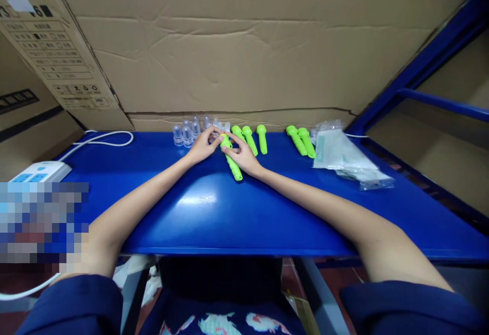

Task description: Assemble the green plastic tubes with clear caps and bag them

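Both of my hands meet over a lime-green flashlight-shaped body (234, 167), its narrow end pointing toward me above the blue table. My right hand (245, 158) wraps round its upper part from the right. At its wide head, my left hand (206, 144) closes its fingers and thumb from the left. Just beyond the left hand stand several clear plastic cups (187, 135); some are partly hidden by the fingers. Right of my hands lie more green flashlight bodies, one by itself (262, 139) and a pair (301, 141) farther right.
Clear plastic bags with pale contents (336, 151) lie at the right on the blue table (244, 218). A white power strip (48, 172) with a cable sits at the left. Cardboard (237, 65) walls the back, and a blue metal frame (431, 55) rises at the right.
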Action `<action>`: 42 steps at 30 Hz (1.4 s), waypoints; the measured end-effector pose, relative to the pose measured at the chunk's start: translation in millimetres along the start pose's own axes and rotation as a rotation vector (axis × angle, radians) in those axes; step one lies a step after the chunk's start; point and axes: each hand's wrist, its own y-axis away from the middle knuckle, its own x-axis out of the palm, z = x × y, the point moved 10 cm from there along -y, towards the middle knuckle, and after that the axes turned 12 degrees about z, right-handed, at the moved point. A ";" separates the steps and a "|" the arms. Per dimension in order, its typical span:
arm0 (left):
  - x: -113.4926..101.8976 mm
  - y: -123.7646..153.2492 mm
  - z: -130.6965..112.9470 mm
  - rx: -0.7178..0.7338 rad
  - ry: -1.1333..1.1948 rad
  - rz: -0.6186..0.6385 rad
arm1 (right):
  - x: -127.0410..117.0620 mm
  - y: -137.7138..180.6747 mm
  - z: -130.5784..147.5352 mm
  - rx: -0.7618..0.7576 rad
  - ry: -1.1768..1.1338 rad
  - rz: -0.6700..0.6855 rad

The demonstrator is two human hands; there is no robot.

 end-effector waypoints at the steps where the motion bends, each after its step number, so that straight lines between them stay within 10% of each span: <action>1: 1.3 -1.5 0.7 -0.002 0.006 0.010 | -2.2 1.0 0.2 -0.005 0.026 -0.022; 27: 1.0 12.6 -11.5 0.069 -0.159 -0.099 | -2.6 2.6 5.3 -0.028 0.016 -0.027; 42: -5.4 18.2 10.3 -0.091 0.120 -0.156 | -4.6 1.3 2.2 -0.039 0.017 -0.042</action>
